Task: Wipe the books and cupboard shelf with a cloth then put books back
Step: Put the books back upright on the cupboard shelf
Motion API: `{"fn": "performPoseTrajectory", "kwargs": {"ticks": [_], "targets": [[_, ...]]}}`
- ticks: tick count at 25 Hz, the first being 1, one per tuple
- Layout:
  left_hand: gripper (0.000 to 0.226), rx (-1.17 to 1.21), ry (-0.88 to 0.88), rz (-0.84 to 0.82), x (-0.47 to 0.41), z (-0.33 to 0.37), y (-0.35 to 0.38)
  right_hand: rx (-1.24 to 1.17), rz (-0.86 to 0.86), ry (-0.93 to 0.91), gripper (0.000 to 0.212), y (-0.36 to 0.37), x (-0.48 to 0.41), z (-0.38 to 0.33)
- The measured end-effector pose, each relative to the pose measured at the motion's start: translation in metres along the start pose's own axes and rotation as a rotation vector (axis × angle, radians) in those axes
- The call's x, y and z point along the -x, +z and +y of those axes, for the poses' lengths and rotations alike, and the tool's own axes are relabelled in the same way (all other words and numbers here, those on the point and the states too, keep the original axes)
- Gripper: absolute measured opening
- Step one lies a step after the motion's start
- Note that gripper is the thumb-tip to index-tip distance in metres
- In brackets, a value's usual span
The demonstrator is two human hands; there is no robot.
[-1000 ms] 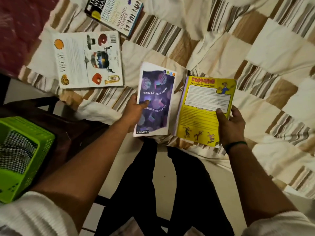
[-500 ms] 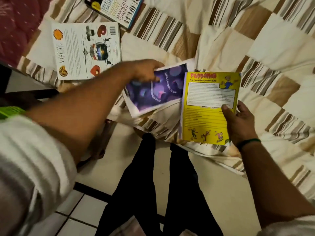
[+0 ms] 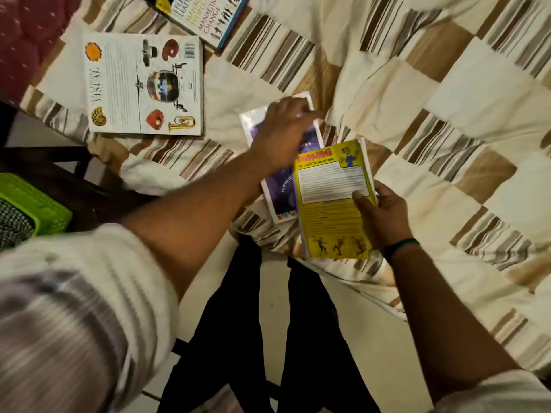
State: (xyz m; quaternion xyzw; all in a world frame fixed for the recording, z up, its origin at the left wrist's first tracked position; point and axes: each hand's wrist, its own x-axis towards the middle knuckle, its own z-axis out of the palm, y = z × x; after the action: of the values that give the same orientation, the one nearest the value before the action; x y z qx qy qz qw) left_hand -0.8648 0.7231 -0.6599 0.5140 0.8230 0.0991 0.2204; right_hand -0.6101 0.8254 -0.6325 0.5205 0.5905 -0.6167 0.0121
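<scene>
Left hand (image 3: 283, 129) over purple book's (image 3: 280, 189) far end, grip too blurred to tell; book swung back lengthwise; right hand (image 3: 384, 213) pinching yellow book (image 3: 328, 204), now overlapping it

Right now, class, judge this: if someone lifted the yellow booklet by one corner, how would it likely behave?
The yellow booklet looks thin and soft-covered, so it would probably bend or droop. The right hand alone holds it by one edge, so it is likely light.
</scene>
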Motion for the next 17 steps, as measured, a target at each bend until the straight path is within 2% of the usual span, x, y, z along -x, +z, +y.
{"fn": "performPoseTrajectory", "kwargs": {"ticks": [1, 2, 4, 5, 6, 9, 11, 14, 17], "targets": [[0.048, 0.142, -0.291, 0.161, 0.020, -0.006, 0.018, -0.002, 0.008, 0.005, 0.030, 0.005, -0.007, 0.002], [0.045, 0.288, -0.578, 0.250, 0.043, -0.013, 0.035, -0.003, 0.001, 0.001, 0.031, 0.012, -0.015, 0.002], [0.047, 0.731, -0.993, 0.255, 0.079, -0.015, 0.060, 0.023, -0.030, -0.018, 0.033, 0.026, -0.032, -0.004], [0.048, 0.957, -1.100, 0.213, 0.090, -0.011, 0.069, 0.058, -0.057, -0.044, 0.033, 0.035, -0.043, -0.009], [0.046, 1.093, -1.131, 0.180, 0.095, -0.006, 0.074, 0.119, -0.078, -0.074, 0.033, 0.044, -0.054, -0.014], [0.039, 1.208, -1.080, 0.179, 0.090, 0.003, 0.079, 0.345, -0.091, -0.118, 0.038, 0.068, -0.084, -0.022], [0.038, 1.317, -1.083, 0.172, 0.080, 0.005, 0.076, 0.460, -0.124, -0.132, 0.049, 0.079, -0.097, -0.023], [0.051, 1.282, -1.137, 0.172, 0.070, 0.006, 0.078, 0.666, -0.129, -0.139, 0.062, 0.090, -0.108, -0.022], [0.039, 1.330, -1.116, 0.267, 0.069, 0.012, 0.081, 0.757, -0.104, -0.147, 0.061, 0.094, -0.111, -0.023]]}}
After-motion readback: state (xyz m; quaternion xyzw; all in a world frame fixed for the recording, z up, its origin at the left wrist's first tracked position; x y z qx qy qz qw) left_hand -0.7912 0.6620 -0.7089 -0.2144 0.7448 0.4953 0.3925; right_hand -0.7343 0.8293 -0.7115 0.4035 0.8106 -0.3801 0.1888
